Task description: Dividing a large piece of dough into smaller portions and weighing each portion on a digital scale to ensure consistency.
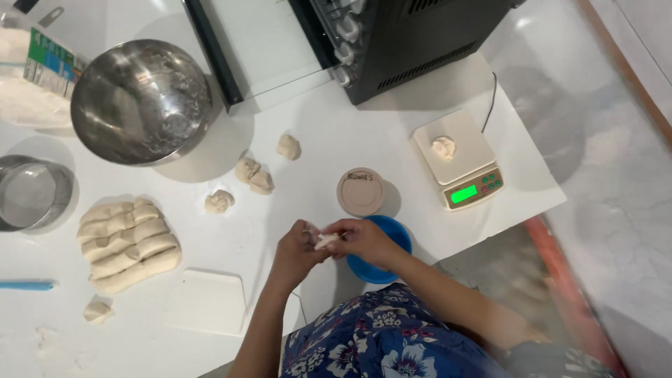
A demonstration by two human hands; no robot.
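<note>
Floral blue cloth fills the bottom edge, and from it both forearms reach to the desk (392,150). Fingers of the left hand (294,246) and right hand (364,239) pinch one small, pale, soft dough piece (326,241) between them, held above the white desk just left of a round blue bowl (400,234). Beyond it lies one flat round tan lid (360,192). Four rough dough lumps (260,180) sit scattered further up, and a fifth rests on the white square scale (458,157) with its green display. Left, a scored dough slab (127,243) shows about six ridged strips, beside one white plastic scraper (207,299). One shiny steel mixing bowl (140,101) stands behind.
</note>
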